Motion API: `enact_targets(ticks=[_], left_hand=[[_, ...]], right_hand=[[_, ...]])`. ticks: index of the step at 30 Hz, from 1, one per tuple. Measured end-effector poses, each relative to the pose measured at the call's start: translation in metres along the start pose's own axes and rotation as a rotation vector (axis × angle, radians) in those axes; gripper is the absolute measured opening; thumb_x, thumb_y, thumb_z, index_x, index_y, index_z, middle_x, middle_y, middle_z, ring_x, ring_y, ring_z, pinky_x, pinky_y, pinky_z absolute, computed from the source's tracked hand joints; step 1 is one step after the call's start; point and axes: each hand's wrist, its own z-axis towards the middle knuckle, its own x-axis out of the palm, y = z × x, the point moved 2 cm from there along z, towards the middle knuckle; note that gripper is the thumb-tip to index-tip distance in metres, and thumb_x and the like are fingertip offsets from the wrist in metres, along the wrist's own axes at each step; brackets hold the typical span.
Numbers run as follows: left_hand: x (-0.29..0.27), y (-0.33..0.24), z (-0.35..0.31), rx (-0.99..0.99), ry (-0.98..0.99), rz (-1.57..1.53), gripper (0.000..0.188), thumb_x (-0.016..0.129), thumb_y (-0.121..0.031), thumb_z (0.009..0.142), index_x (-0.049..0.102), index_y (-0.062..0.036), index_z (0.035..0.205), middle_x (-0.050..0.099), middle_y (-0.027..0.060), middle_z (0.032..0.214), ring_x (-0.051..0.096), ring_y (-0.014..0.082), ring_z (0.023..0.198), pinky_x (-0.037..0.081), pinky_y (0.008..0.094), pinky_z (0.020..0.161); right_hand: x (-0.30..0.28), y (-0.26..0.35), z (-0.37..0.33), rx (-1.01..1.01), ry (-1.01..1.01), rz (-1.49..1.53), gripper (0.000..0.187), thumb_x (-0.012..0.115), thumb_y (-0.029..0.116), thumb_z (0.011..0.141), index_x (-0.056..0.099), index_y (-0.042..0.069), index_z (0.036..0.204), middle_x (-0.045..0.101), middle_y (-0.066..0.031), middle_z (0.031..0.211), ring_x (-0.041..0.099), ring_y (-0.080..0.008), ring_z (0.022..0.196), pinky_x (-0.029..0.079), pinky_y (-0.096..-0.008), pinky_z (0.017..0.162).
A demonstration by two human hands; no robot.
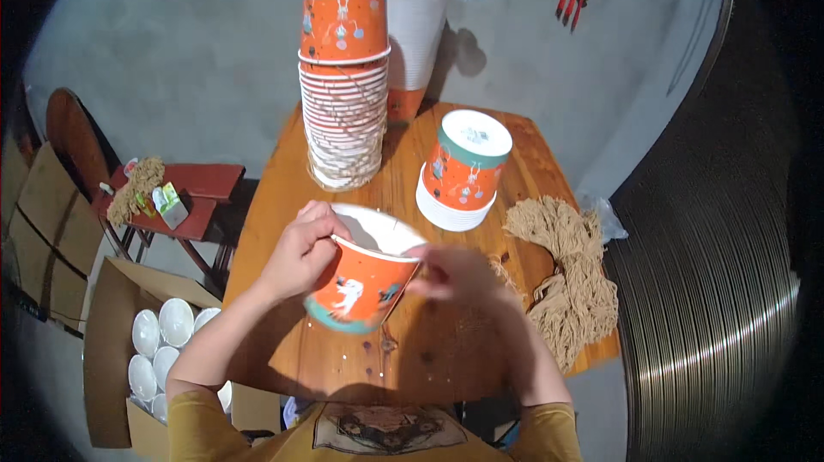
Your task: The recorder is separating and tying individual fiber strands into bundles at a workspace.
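Observation:
An orange paper bucket (365,282) with a green band at its base and a white rim is tilted over the near half of the wooden table. My left hand (300,252) grips its rim at the left, with the thumb over the edge. Against the rim's right side is my right hand (455,277), blurred by motion, so its fingers cannot be made out. A thin dark line runs down the bucket's right side; I cannot tell whether it is a string. Beyond, a short stack of upside-down buckets (468,166) stands by a bundle of tan twine (571,282).
A tall stack of upside-down buckets (343,110) rises at the table's far left, before a plastic-wrapped stack (418,33). At lower left, a cardboard box (107,350) holds several white-lined buckets. A red bench (206,183) bears more twine. A dark ribbed surface (704,308) borders the right.

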Motion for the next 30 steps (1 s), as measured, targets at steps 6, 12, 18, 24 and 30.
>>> enact_targets(ticks=[6,12,18,24,30], left_hand=[[-0.093,-0.029,0.062,-0.323,-0.139,-0.416,0.048,0.057,-0.013,0.079,0.053,-0.0018,0.125,0.06,0.005,0.106,0.055,0.0156,0.104,0.043,0.0276,0.091],[-0.2,-0.004,0.026,0.03,-0.701,-0.499,0.044,0.052,-0.022,0.092,0.051,0.0014,0.128,0.061,0.0085,0.109,0.056,0.0158,0.103,0.041,0.0301,0.096],[-0.126,0.058,-0.081,-0.355,-0.677,-0.636,0.033,0.053,-0.019,0.086,0.058,-0.0007,0.112,0.061,0.0063,0.082,0.051,0.0102,0.069,0.039,0.0239,0.067],[-0.064,0.08,-0.118,-0.62,-0.605,-0.892,0.019,0.053,-0.011,0.091,0.059,-0.0006,0.106,0.065,0.0086,0.089,0.063,0.0164,0.083,0.05,0.0294,0.082],[-0.038,0.071,-0.101,-0.639,-0.512,-0.928,0.02,0.05,-0.009,0.093,0.059,0.0003,0.108,0.065,0.0086,0.09,0.063,0.0158,0.085,0.049,0.0287,0.084]], right_hand=[[-0.003,0.017,0.071,0.038,0.061,0.604,0.018,0.054,0.025,0.097,0.055,0.008,0.09,0.058,-0.0005,0.067,0.052,-0.0064,0.056,0.042,-0.0233,0.052],[-0.095,0.07,0.214,-0.422,-0.134,1.022,0.019,0.05,0.023,0.099,0.053,0.006,0.091,0.057,-0.0028,0.071,0.058,-0.0122,0.061,0.051,-0.0285,0.059],[-0.145,0.055,0.305,-0.198,-0.466,1.426,0.016,0.063,0.019,0.092,0.056,0.01,0.081,0.063,0.0006,0.071,0.062,-0.008,0.062,0.057,-0.0256,0.063],[-0.113,0.014,0.318,-0.031,-0.516,1.564,0.013,0.06,0.016,0.091,0.057,0.007,0.082,0.064,-0.0014,0.071,0.063,-0.012,0.063,0.058,-0.0313,0.067],[-0.098,-0.008,0.272,0.195,-0.45,0.99,0.027,0.049,0.026,0.094,0.057,0.0,0.091,0.065,-0.0126,0.08,0.064,-0.0191,0.07,0.056,-0.0313,0.063]])
